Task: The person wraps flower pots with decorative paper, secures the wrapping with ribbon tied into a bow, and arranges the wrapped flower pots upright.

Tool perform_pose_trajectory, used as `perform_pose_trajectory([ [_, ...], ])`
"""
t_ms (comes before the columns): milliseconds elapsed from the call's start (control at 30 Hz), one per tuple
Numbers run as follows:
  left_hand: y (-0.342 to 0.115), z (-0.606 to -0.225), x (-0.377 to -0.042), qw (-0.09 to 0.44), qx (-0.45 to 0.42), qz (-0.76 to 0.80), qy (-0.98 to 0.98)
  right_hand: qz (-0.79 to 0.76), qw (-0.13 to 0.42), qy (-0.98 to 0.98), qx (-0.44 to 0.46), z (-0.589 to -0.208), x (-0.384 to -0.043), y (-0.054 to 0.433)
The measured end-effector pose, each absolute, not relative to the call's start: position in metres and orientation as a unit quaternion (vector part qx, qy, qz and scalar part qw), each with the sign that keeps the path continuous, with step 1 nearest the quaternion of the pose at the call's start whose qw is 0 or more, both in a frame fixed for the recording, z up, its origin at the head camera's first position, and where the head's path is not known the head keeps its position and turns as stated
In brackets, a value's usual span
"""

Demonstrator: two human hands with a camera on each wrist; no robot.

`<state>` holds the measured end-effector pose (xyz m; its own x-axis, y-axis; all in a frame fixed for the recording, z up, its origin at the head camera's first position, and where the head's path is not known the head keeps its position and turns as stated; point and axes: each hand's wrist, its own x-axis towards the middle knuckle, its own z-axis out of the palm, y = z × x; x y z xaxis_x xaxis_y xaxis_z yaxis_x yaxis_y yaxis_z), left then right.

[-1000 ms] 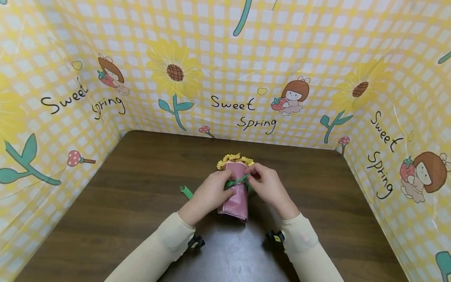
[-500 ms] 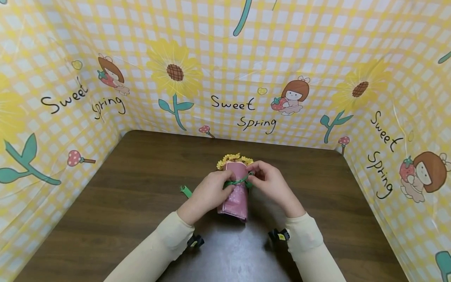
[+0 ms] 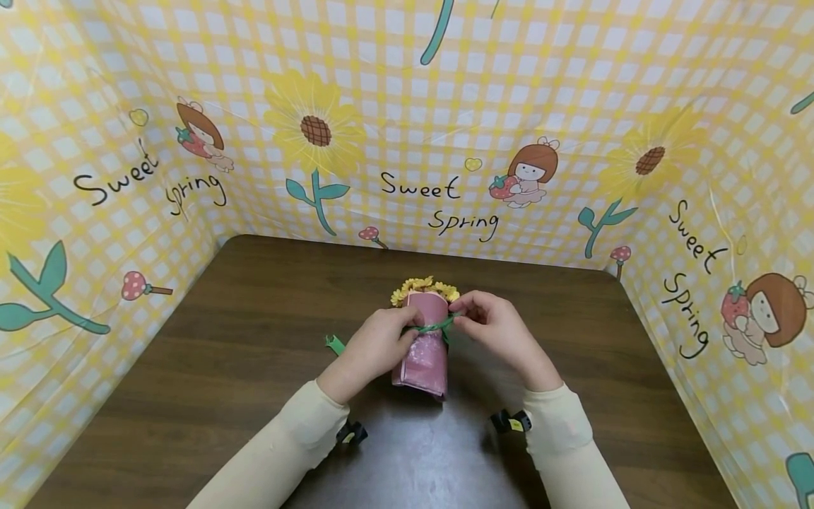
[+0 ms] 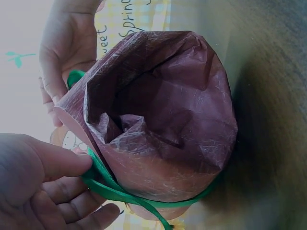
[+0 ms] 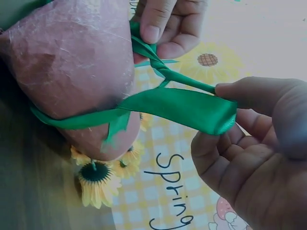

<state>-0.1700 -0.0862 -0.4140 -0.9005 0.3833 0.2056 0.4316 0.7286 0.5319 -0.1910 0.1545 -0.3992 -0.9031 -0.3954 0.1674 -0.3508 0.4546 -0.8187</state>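
A bouquet wrapped in pinkish-purple paper lies on the table, its yellow flowers at the far end. Green ribbon runs round the wrapping and is crossed or twisted in front. With thumb and fingers, my left hand pinches the ribbon against the left side of the wrapping. On the other side my right hand pinches a ribbon loop, drawn out from the paper in the right wrist view. The crumpled open bottom of the wrapping faces the left wrist view.
A frayed ribbon end sticks out on the dark wooden table, left of the bouquet. Checked yellow cloth walls stand behind the table and along both sides.
My right hand has shifted slightly rightward, drawing the ribbon with it, and its forearm has swung outward. The left hand has barely moved, and the bouquet stays in place.
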Motion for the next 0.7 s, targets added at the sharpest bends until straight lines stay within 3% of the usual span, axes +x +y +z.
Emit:
perform_pose_trajectory([
  [267,-0.0873,-0.4168,-0.1722,0.043,-0.214,-0.304,-0.927,-0.435,0.027,0.872,-0.224,-0.3914,-0.1875,0.1587],
  [700,-0.089,-0.416,-0.1722,0.048,-0.219,-0.303,-0.926,-0.329,-0.018,0.912,-0.246,-0.3887,-0.1858,0.1617],
])
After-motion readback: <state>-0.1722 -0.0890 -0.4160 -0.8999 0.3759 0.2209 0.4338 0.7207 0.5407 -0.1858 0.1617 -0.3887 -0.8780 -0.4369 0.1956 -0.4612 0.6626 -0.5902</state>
